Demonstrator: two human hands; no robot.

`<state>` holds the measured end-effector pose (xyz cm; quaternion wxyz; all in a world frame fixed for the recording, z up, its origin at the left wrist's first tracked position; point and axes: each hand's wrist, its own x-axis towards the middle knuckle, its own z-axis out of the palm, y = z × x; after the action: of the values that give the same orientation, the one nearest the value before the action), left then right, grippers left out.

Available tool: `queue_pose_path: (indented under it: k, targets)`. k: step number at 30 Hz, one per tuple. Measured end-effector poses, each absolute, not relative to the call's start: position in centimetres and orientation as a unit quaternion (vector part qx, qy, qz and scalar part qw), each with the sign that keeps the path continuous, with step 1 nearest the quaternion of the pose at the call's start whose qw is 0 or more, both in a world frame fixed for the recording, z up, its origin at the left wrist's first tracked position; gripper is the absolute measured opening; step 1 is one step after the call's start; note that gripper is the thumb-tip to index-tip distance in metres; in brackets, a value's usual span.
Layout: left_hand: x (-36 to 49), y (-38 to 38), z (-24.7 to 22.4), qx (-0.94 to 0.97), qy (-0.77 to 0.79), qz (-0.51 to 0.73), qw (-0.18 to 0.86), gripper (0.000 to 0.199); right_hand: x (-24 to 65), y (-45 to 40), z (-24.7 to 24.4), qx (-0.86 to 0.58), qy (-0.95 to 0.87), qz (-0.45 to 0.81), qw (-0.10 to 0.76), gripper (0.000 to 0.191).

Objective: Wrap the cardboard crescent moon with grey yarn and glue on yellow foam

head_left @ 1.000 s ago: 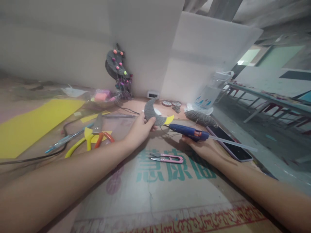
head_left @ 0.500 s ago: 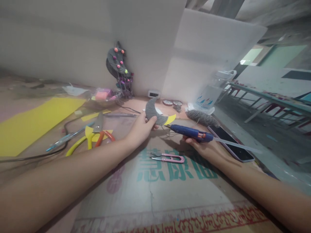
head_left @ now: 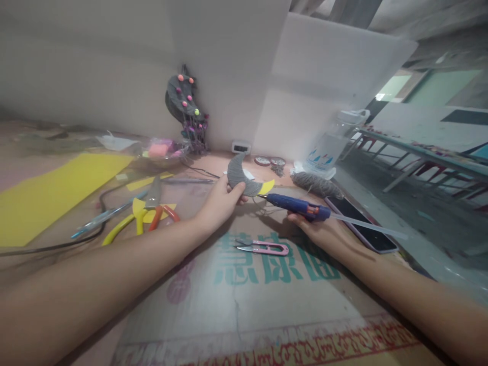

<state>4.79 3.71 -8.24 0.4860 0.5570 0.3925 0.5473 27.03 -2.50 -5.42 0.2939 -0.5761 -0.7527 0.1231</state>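
Observation:
Between the thumb and fingers of my left hand (head_left: 227,197) is a crescent (head_left: 237,173) wrapped in grey yarn, its bare yellow tip (head_left: 268,186) pointing right. My right hand (head_left: 307,223) grips a blue hot glue gun (head_left: 297,205) from below, with a clear glue stick (head_left: 369,226) jutting from its back end. The gun's nozzle is at the crescent's lower edge, close to where yarn gives way to yellow; whether it touches I cannot tell. A loose yarn strand hangs beneath. Pink-handled thread snips (head_left: 263,247) lie on the board below both hands.
Scissors (head_left: 152,203) with yellow and orange handles, a pen (head_left: 109,213) and yellow paper (head_left: 64,195) lie at left. A decorated grey moon (head_left: 181,99) leans on the wall. At right are a yarn skein (head_left: 316,185), a phone (head_left: 362,226) and a plastic bottle (head_left: 328,145).
The glue gun has shifted slightly left, bringing its nozzle closer to the crescent's edge. My left hand keeps its hold on the crescent almost unmoved.

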Motion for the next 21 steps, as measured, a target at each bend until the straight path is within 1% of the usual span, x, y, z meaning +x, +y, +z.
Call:
queue_pose_path:
  k: [5,11,14,18,21]
  targets:
    - [4.8,3.6,-8.1,0.550,0.396,0.545,0.494,0.009,27.4,-2.2,-5.9,-0.581,-0.744,0.092,0.318,0.023]
    - [4.8,3.6,-8.1,0.547,0.400,0.546,0.492,0.005,27.6,-2.0,-6.0,-0.603,-0.726,0.107,0.313,0.028]
    - [4.8,3.7,-8.2,0.546,0.402,0.546,0.492,0.005,27.7,-2.0,-6.1,-0.608,-0.717,0.124,0.319,0.028]
    - [4.8,3.8,-8.2,0.542,0.398,0.554,0.491,0.007,27.8,-1.7,-6.5,-0.601,-0.709,0.117,0.351,0.029]
    - [4.8,3.8,-8.3,0.547,0.394,0.555,0.487,0.007,28.0,-1.6,-6.8,-0.606,-0.708,0.106,0.346,0.029]
